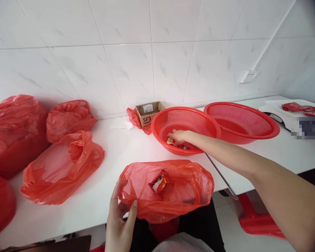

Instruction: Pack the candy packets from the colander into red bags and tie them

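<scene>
A red plastic bag (170, 211) lies spread wide at the table's front edge, with a small red-and-gold snack packet (161, 182) inside. My left hand (122, 217) holds the bag's left rim, fingers and thumb around the edge. Stretched forward, my right hand (179, 136) is down inside a red plastic colander (183, 111). Its curled fingers are on a small gold packet (170, 140) there; the fingertips are partly hidden. A dark small packet (184, 147) lies beside them on the colander's bottom.
A second red colander (274, 130) stands to the right. Behind sits a small cardboard box (146, 119) on red plastic. Several red bags, including a slack one (65, 171), lie at the left. A white tray (274, 104) with red packets is far right. A gap (220, 174) separates two tables.
</scene>
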A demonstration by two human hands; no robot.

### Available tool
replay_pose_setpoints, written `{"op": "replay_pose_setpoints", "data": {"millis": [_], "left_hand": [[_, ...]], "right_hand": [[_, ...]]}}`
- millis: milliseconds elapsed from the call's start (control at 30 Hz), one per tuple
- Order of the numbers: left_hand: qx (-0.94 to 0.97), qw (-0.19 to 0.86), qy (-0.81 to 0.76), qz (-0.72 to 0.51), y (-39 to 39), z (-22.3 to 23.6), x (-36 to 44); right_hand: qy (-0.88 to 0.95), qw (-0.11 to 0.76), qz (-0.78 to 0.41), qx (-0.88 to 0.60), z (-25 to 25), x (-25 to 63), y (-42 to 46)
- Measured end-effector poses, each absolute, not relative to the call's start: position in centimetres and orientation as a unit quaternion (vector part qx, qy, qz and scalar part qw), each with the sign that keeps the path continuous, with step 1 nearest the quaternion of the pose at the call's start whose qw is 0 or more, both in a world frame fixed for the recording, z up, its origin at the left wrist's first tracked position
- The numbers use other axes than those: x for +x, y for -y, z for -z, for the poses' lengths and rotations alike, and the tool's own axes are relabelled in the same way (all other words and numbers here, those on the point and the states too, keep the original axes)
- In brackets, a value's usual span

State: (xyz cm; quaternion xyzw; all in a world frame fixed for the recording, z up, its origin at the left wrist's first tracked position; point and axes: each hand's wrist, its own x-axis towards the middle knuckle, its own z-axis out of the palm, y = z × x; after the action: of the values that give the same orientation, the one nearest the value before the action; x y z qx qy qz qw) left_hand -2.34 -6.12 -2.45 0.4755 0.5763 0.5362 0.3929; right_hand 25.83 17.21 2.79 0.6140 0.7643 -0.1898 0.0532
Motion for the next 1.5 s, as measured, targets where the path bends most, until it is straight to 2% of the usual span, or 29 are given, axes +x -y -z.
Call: {"op": "replay_pose_setpoints", "data": {"millis": [167,300,367,533,667,900,1100,1167,1233,1300,1400,1500], "left_hand": [[0.465,0.408,-0.575,-0.536,5.9,1.4,-2.8],[0.444,0.444,-0.564,-0.535,5.6,1.8,-2.8],[0.442,0.457,-0.554,-0.537,5.3,2.2,-2.7],[0.45,0.45,-0.546,-0.545,5.3,2.0,-2.3],[0.435,0.431,-0.565,-0.553,6.0,1.7,-2.1],[0.413,0.414,-0.581,-0.565,6.3,2.6,-2.5],[0.415,0.397,-0.591,-0.567,6.0,2.3,-2.9],[0.404,0.404,-0.594,-0.566,5.8,1.8,-2.8],[0.385,0.424,-0.593,-0.566,5.5,1.3,-2.9],[0.371,0.458,-0.58,-0.563,5.1,1.3,-3.1],[0.357,0.487,-0.562,-0.566,4.7,1.8,-3.9],[0.339,0.47,-0.551,-0.601,4.7,2.3,-4.6]], "right_hand": [[-0.792,-0.024,0.154,0.59,-6.1,25.5,-16.9],[-0.805,-0.154,0.107,0.562,-9.4,24.6,-14.2],[-0.811,-0.18,0.098,0.547,-9.8,24.2,-13.1],[-0.81,0.024,0.14,0.568,-7.1,24.1,-14.5],[-0.797,0.071,0.186,0.57,-4.7,24.1,-16.8],[-0.807,0.049,0.216,0.547,-3.4,22.6,-17.5],[-0.816,-0.053,0.242,0.522,-7.9,22.9,-16.2],[-0.825,-0.111,0.294,0.469,-9.6,22.5,-13.6],[-0.823,-0.167,0.411,0.354,-10.4,21.4,-10.2],[-0.83,-0.088,0.477,0.275,-9.7,19.9,-6.6],[-0.868,0.034,0.375,0.324,-7.1,17.9,-2.8],[-0.879,0.013,0.28,0.385,-6.0,17.7,-2.1]]}}
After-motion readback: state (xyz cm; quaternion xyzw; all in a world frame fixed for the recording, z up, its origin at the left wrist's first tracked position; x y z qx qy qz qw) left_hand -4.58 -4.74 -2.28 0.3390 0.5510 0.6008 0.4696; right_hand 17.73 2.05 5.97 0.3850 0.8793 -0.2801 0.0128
